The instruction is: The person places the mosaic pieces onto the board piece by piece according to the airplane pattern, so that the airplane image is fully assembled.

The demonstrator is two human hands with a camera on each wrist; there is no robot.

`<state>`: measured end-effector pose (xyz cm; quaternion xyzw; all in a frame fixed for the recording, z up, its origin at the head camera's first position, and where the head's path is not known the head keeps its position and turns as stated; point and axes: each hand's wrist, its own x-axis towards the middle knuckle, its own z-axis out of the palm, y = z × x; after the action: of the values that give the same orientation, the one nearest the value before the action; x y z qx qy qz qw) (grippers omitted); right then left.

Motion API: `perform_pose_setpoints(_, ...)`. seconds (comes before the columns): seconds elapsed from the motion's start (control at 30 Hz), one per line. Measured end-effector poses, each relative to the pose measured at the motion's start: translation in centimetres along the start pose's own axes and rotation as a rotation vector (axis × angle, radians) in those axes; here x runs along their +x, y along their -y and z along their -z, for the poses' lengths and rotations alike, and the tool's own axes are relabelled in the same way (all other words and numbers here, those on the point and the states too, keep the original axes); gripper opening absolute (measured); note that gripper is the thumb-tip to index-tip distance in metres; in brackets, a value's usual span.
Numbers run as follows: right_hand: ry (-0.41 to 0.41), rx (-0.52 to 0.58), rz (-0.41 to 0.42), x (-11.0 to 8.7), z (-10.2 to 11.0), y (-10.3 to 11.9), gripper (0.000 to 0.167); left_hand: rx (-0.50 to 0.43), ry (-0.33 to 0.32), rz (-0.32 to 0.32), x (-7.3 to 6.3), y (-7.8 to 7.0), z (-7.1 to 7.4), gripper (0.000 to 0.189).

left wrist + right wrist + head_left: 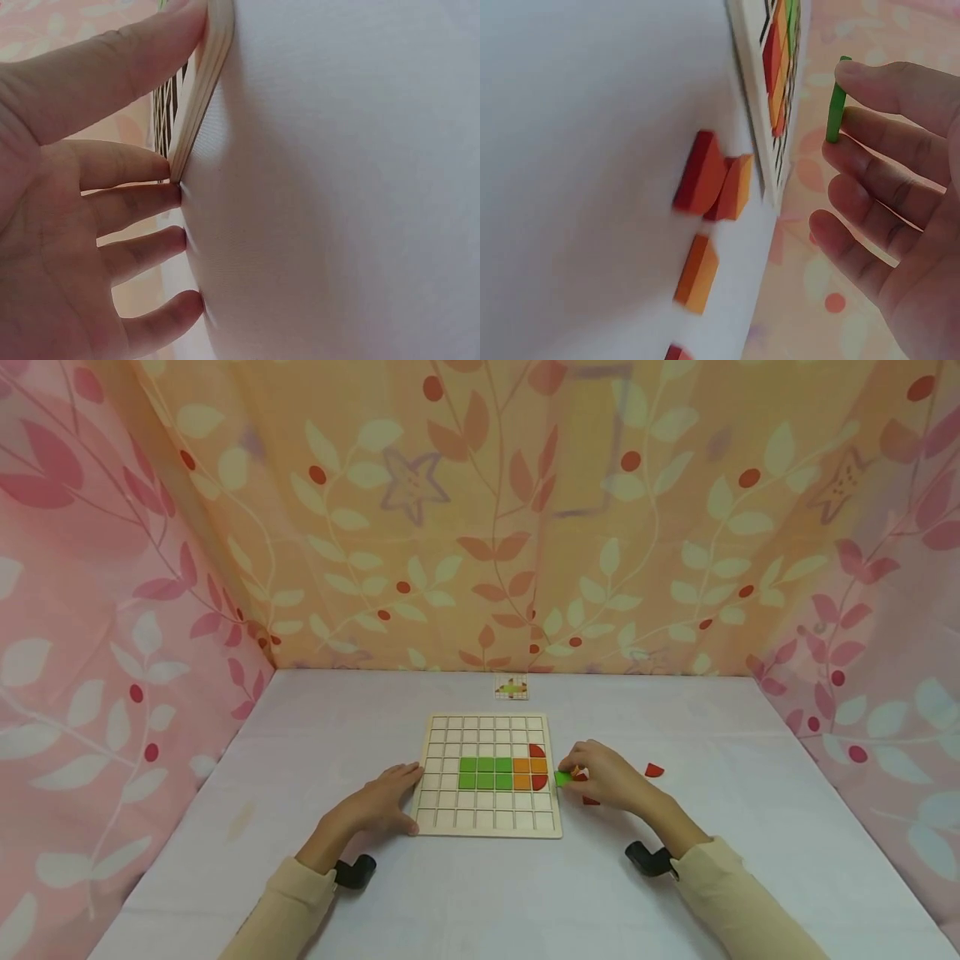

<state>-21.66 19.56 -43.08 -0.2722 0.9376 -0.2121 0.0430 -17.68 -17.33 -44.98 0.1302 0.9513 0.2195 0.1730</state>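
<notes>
A wooden grid board (489, 820) lies on the white table. Green square tiles (486, 765), orange square tiles (521, 781) and two red quarter-round tiles (537, 751) sit in its cells. My left hand (381, 797) touches the board's left edge, thumb by the near corner. In the left wrist view its fingers (139, 202) are spread, some meeting the tabletop. Just off the board's right edge, my right hand (609, 774) pinches a green tile (838, 101) between thumb and fingertips, held above the table. Loose red (699, 172) and orange pieces (697, 276) lie below that hand.
Behind the board lies a small pattern card (512, 687) with a coloured grid. A red quarter-round piece (654, 770) rests farther right. Flowered cloth (480, 568) closes off the back and both sides.
</notes>
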Motion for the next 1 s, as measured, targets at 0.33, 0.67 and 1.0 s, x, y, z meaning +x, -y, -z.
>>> perform_pose_setpoints(0.33, -0.005, 0.004, 0.059, 2.8, -0.5, 2.3, 0.02, 0.0, 0.0, -0.004, 0.0, 0.1, 0.0, 0.093)
perform_pose_setpoints(0.67, 0.021, -0.013, 0.105, 5.9, -1.4, 5.5, 0.02, 0.001, 0.001, -0.01, 0.1, 0.1, 0.0, 0.093)
perform_pose_setpoints(1.0, 0.041, -0.058, 0.168, 8.3, -3.2, 7.7, 0.02, 0.004, 0.003, -0.01, 0.4, 0.3, -0.1, 0.094)
